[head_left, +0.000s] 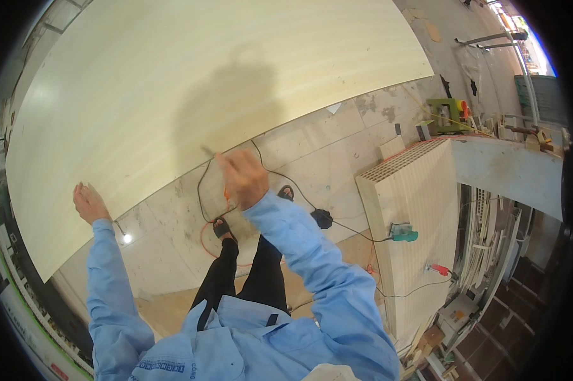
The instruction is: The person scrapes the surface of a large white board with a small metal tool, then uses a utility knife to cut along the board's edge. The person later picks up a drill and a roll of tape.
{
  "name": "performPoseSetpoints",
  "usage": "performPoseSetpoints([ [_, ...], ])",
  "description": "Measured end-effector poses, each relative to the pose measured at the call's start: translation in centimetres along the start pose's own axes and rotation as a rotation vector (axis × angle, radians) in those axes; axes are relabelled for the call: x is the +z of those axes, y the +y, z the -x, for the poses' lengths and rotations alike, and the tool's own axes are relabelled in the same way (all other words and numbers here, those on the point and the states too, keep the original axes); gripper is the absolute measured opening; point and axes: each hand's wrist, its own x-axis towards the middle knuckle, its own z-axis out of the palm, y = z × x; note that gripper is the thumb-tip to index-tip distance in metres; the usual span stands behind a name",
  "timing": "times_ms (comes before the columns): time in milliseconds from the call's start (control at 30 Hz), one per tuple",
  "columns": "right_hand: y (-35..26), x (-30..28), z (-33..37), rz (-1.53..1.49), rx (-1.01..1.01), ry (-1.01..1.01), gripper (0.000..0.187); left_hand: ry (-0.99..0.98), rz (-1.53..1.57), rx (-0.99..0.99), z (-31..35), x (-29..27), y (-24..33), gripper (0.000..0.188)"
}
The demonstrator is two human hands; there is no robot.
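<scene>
A large cream-coloured sheet (134, 82) fills the upper left, its near edge running slantwise in front of me. My left hand (90, 203) rests on the sheet close to that edge, its fingers stretched forward and nothing visible in them. Over the edge farther right is my right hand (243, 178), closed and slightly blurred. A short, thin, dark, stick-like thing (207, 151) pokes out from its fingertips toward the sheet; its exact kind is too blurred to tell. My shadow falls across the sheet beyond this hand.
Black and orange cables lie on the tiled floor (324, 143) around my feet. At right stands a stack of pale ribbed panels (419, 209) bearing a teal power tool (403, 232) and a red-handled tool (438, 270). Behind it is a green machine (446, 115).
</scene>
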Motion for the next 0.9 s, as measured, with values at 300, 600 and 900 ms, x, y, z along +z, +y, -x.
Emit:
performPoseSetpoints([
  [300,20.0,-12.1,-6.9,0.35,0.423,0.649,0.004,-0.017,-0.113,0.039,0.2,0.2,0.5,0.037],
  [600,0.3,-0.5,-0.4,0.029,0.022,0.267,0.008,0.008,-0.159,0.06,-0.1,0.2,0.0,0.033],
  [900,8.9,-6.3,-3.8,0.482,0.135,0.26,0.017,0.047,-0.067,0.052,0.5,-0.1,1.6,0.031],
])
